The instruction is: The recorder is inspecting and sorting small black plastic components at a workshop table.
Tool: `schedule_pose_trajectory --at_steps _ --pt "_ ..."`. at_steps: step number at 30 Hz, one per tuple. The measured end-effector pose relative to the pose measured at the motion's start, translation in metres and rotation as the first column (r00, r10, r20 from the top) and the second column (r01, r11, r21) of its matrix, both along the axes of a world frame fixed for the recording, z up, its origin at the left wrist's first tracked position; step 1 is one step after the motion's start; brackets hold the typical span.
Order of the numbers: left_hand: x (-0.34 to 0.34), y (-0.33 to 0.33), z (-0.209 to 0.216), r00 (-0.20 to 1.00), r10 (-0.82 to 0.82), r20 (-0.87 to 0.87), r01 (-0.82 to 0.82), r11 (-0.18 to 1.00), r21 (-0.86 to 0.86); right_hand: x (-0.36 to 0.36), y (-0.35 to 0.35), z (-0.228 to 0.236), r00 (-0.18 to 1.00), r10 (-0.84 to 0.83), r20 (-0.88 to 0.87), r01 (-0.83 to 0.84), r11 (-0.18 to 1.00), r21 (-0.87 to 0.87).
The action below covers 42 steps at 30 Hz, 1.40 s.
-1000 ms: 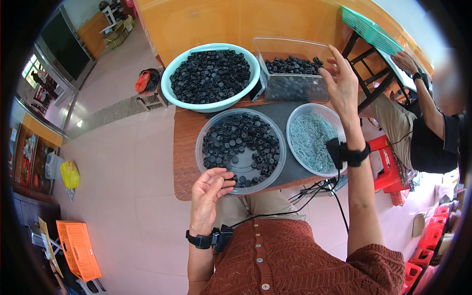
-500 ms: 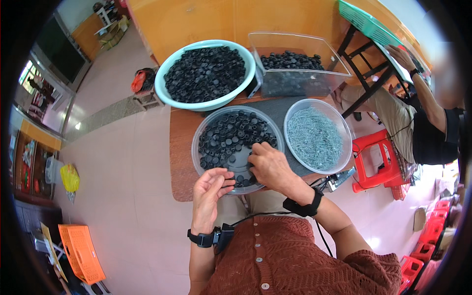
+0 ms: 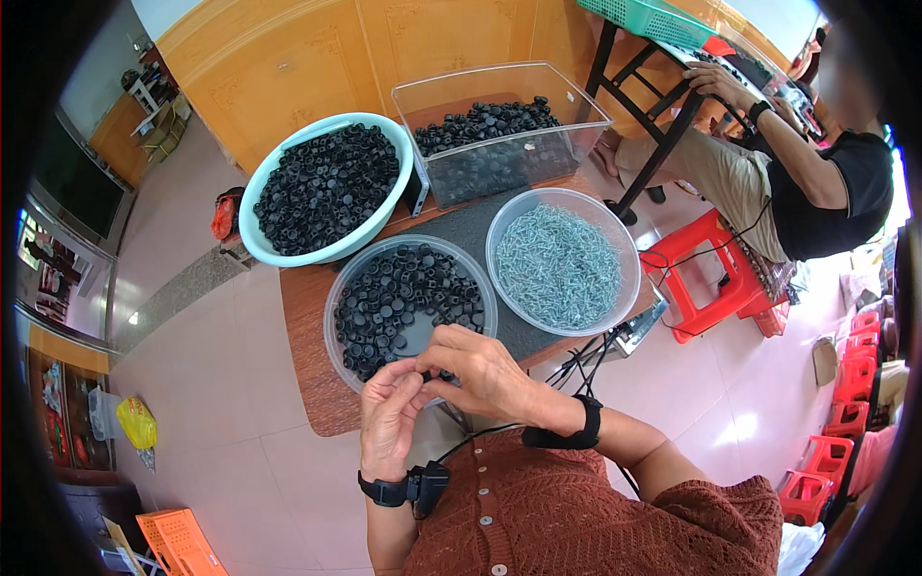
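My left hand (image 3: 388,422) and my right hand (image 3: 485,376) meet over the near rim of a round clear tub (image 3: 490,305). Between their fingertips sits a small black plastic cap (image 3: 426,376), partly hidden by the fingers. Both hands are closed in a pinch on it. Inside the tub lie many loose black caps (image 3: 396,293), with part of the tub's bottom bare near my right hand. To the right, a second round tub (image 3: 634,278) is filled with silvery screws (image 3: 559,267).
Beyond the tubs stand a pale-blue basin (image 3: 252,230) and a clear rectangular box (image 3: 586,130), both holding black caps. All rest on a brown wooden table (image 3: 305,374). A co-worker (image 3: 812,182) sits at another table at right, near a red stool (image 3: 687,288).
My right hand has left the inside of the tub and joined my left hand at the near rim. A black cap now shows between their fingers. The whole view has shifted.
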State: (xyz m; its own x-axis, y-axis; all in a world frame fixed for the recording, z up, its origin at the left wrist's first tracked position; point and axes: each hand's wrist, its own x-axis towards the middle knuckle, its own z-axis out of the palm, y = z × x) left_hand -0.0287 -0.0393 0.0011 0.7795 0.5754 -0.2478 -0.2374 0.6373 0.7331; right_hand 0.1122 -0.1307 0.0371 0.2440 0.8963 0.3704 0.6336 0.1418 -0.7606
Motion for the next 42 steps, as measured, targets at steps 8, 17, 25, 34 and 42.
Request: schedule_pose_trajectory --at_steps 8,17,25,34,42 --pt "0.000 0.003 -0.002 0.999 0.002 -0.032 -0.004 0.998 -0.059 0.079 -0.032 -0.011 0.846 -0.510 0.154 0.510 0.859 0.044" --pt "0.001 0.003 -0.008 0.999 0.018 -0.037 -0.020 0.998 -0.062 0.126 -0.037 -0.038 0.761 -0.574 0.302 0.636 0.752 -0.174" --pt "0.000 0.005 -0.007 1.000 0.010 -0.019 -0.012 0.995 -0.096 0.130 -0.040 -0.043 0.767 -0.497 0.405 0.598 0.782 -0.173" --pt "-0.003 0.005 -0.007 1.000 0.013 -0.014 -0.014 0.995 -0.102 0.136 -0.044 -0.039 0.808 -0.573 0.137 0.589 0.794 -0.150" --pt "-0.002 0.005 -0.009 1.000 0.019 0.010 -0.018 0.995 -0.098 0.146 -0.049 -0.038 0.781 -0.495 -0.381 0.462 0.868 -0.181"
